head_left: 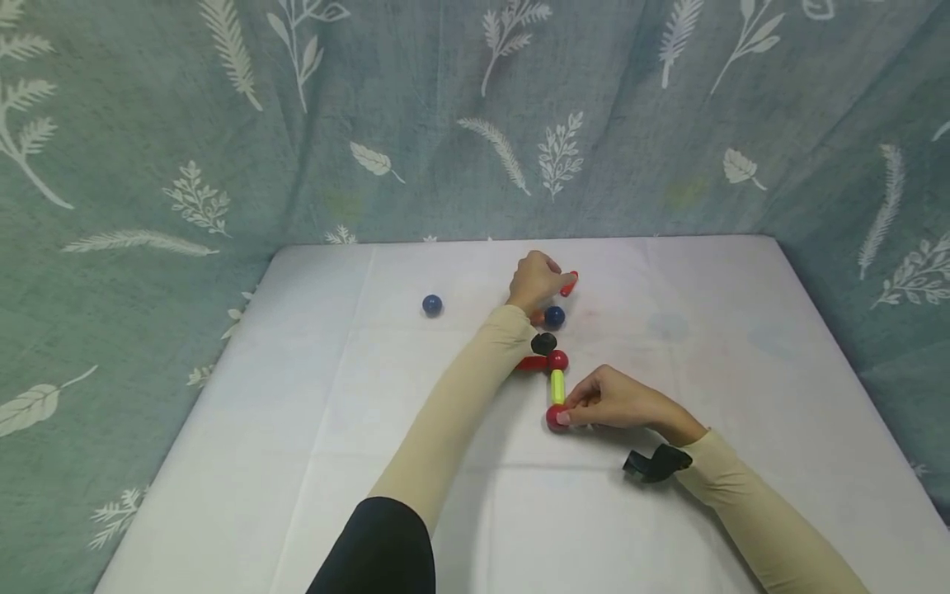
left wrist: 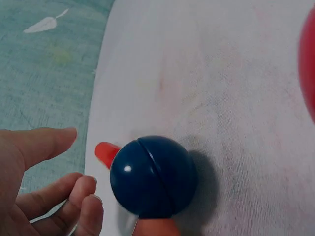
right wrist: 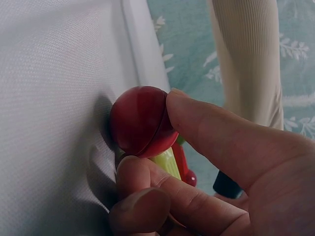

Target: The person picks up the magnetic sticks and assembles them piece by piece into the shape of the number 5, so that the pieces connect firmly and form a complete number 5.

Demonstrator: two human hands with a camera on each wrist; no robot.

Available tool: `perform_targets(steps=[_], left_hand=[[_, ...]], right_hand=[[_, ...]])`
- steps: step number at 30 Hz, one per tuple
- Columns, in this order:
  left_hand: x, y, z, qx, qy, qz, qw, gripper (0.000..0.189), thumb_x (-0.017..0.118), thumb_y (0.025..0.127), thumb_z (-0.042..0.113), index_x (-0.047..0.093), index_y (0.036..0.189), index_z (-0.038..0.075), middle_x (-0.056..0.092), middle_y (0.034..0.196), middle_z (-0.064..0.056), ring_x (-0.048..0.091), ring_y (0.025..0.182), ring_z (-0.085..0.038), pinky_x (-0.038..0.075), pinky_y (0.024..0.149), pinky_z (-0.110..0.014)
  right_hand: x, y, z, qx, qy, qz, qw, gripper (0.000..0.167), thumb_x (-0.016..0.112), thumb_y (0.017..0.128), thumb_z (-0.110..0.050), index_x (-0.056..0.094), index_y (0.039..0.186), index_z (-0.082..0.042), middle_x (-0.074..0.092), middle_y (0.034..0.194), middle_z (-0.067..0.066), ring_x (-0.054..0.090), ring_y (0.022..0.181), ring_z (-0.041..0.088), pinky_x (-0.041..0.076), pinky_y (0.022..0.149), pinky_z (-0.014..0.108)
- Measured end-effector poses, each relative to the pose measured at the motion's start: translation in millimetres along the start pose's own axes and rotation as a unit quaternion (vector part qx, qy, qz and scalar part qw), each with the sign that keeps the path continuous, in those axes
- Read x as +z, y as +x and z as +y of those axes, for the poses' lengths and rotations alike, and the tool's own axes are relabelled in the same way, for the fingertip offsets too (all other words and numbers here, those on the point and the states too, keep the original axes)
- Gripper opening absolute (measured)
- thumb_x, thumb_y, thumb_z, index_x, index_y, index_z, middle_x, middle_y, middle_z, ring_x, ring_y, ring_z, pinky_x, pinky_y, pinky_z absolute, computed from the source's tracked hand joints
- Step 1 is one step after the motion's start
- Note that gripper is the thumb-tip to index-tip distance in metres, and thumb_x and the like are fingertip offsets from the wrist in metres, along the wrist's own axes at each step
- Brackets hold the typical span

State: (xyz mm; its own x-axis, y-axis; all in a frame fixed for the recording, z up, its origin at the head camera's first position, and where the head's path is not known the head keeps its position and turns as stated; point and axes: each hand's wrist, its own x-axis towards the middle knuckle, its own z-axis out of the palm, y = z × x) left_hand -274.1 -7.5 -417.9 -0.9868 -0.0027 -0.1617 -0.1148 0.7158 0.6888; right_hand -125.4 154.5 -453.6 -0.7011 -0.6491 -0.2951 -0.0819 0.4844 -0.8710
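Observation:
My right hand (head_left: 623, 400) pinches a red ball (right wrist: 140, 120) between thumb and fingers. A yellow rod (head_left: 557, 388) runs from that ball to a second red ball (head_left: 557, 360), where a red rod (head_left: 531, 364) extends left, partly under my left arm. Farther back, my left hand (head_left: 536, 282) hovers beside a small orange-red rod (left wrist: 107, 154). In the left wrist view its thumb and fingers stand apart, with nothing between them. A blue ball (left wrist: 152, 177) joined to an orange rod (left wrist: 156, 227) sits just in front of that hand.
Another blue ball (head_left: 432, 305) lies alone to the left on the white-covered table (head_left: 334, 396). A green-blue leaf-patterned cloth (head_left: 416, 124) hangs behind the table's back edge. My left forearm (head_left: 453, 412) crosses the middle and hides part of the tabletop.

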Motion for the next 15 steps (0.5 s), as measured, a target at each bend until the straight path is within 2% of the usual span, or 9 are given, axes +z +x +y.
perform_targets(steps=[4,9,15], left_hand=[[3.9,-2.9,4.0,-0.013,0.039,0.01,0.9991,0.034,0.077,0.092,0.04,0.074,0.105,0.009,0.076,0.103,-0.005,0.071,0.094,-0.024,0.056,0.087,-0.039],[7.8,-4.0,4.7,-0.014,0.07,0.015,0.9973,0.03,0.079,0.091,0.039,0.077,0.093,0.01,0.077,0.093,-0.004,0.072,0.087,-0.023,0.056,0.084,-0.04],[12.0,0.6,3.6,-0.012,0.08,0.013,0.9966,0.029,0.08,0.09,0.038,0.075,0.094,0.009,0.075,0.093,-0.005,0.071,0.088,-0.023,0.056,0.086,-0.04]], right_hand=[[0.4,0.1,0.3,-0.003,0.003,0.0,1.0,0.021,0.08,0.09,-0.026,0.081,0.096,-0.006,0.057,0.064,-0.002,0.046,0.055,0.005,0.035,0.051,0.019],[0.2,-0.1,-0.6,-0.001,0.002,-0.001,1.0,0.02,0.079,0.09,-0.026,0.081,0.096,-0.006,0.058,0.065,-0.004,0.046,0.055,0.005,0.035,0.051,0.019],[-0.1,0.3,-2.0,0.005,0.004,-0.003,1.0,0.02,0.079,0.09,-0.026,0.081,0.096,-0.007,0.058,0.064,-0.004,0.046,0.056,0.007,0.035,0.051,0.02]])
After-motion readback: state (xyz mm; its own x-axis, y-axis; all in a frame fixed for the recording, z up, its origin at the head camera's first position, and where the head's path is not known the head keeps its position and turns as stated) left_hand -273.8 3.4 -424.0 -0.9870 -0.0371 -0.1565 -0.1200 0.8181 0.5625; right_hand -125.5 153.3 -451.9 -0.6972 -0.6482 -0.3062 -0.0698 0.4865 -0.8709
